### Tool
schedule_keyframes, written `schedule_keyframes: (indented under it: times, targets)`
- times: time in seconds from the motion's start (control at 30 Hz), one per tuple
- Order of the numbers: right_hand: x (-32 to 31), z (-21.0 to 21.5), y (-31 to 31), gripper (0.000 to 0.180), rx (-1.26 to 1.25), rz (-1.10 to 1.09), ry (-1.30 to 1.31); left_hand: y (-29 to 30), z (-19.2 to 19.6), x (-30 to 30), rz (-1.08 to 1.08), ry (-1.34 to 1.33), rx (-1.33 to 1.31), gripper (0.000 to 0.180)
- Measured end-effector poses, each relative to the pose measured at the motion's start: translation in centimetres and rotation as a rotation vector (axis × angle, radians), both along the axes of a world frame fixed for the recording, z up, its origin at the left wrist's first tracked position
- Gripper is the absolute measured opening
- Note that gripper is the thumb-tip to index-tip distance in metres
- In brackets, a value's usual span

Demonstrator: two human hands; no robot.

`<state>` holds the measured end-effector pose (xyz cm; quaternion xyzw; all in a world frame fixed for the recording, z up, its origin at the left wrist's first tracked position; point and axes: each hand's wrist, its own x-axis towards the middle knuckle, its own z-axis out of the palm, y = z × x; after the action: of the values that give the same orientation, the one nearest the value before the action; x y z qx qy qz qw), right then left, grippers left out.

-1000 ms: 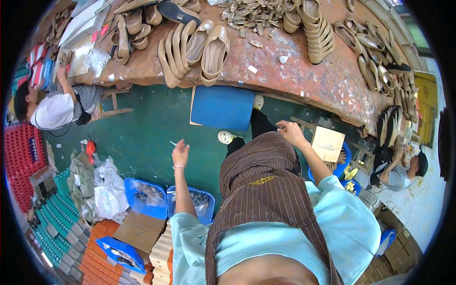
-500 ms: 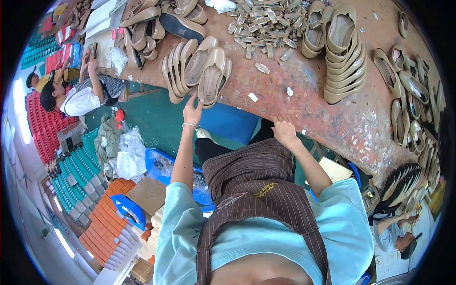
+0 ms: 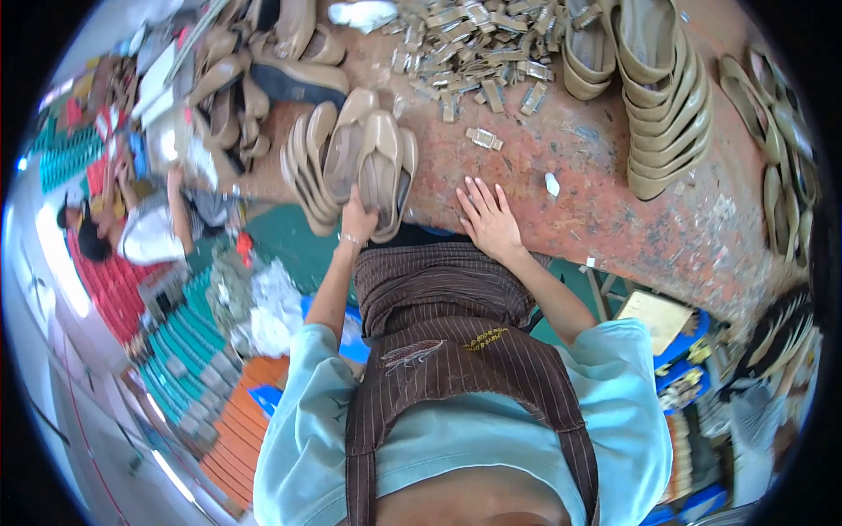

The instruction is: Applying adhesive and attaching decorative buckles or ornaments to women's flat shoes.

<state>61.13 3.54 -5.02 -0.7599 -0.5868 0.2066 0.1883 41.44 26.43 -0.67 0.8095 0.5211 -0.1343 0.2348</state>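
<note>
My left hand (image 3: 358,219) is closed at the heel end of a beige flat shoe (image 3: 381,167). This shoe is in a cluster of similar shoes at the table's near edge, with several more beige shoes (image 3: 304,167) leaning against one another to its left. Part of the left hand's grip is hidden by the shoes. My right hand (image 3: 491,219) lies palm down on the worn red-brown table (image 3: 561,230), fingers spread and holding nothing. Just beyond it is a single beige strap piece with a buckle (image 3: 484,138), and a small white object (image 3: 552,184) lies to its right.
A pile of buckled strap pieces (image 3: 491,44) covers the far middle. Nested beige shoes (image 3: 664,114) stand at the right, with more shoes (image 3: 776,149) beyond. Other shoes (image 3: 298,81) lie at the far left. A co-worker (image 3: 149,223) is on the left.
My body has come closer to the table. My right hand has moved from the table edge further onto its surface and spread flat. My left hand stays at the shoe's heel.
</note>
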Motion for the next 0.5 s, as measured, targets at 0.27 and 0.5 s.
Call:
schedule_keyframes:
  times: [0.27,0.5]
  targets:
    - [-0.4,0.5,0.3,0.058,-0.051,-0.044,-0.08,2.6,-0.3,-2.4,-0.361,-0.369,-0.158,0.062]
    - [-2.1,-0.3,0.4,0.053,0.06,-0.128,-0.106,2.6,0.1,-1.5,-0.233,-0.55,-0.213,0.043]
